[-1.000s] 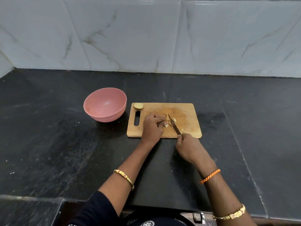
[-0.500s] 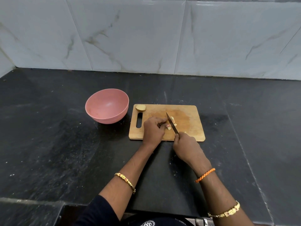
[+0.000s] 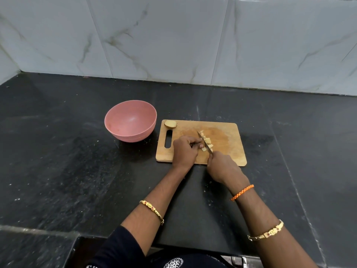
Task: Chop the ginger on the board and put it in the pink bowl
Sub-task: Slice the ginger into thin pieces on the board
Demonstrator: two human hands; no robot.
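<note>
A wooden chopping board (image 3: 229,140) lies on the black counter. Pale cut ginger pieces (image 3: 207,141) sit near its middle. My left hand (image 3: 184,151) rests on the board with its fingers curled over ginger beside the blade. My right hand (image 3: 222,167) grips the handle of a knife (image 3: 204,142), whose blade points away from me and stands against the pieces. One uncut ginger end (image 3: 170,124) lies at the board's far left corner. The pink bowl (image 3: 130,120) stands empty just left of the board.
The black stone counter (image 3: 58,151) stretches wide on both sides. A marble-tiled wall (image 3: 173,39) closes the back. The counter's front edge runs below my forearms.
The knife blade has shifted slightly left along the ginger, towards my left fingers, and more cut pieces lie to its right. My head moved, so the scene sits a little differently.
</note>
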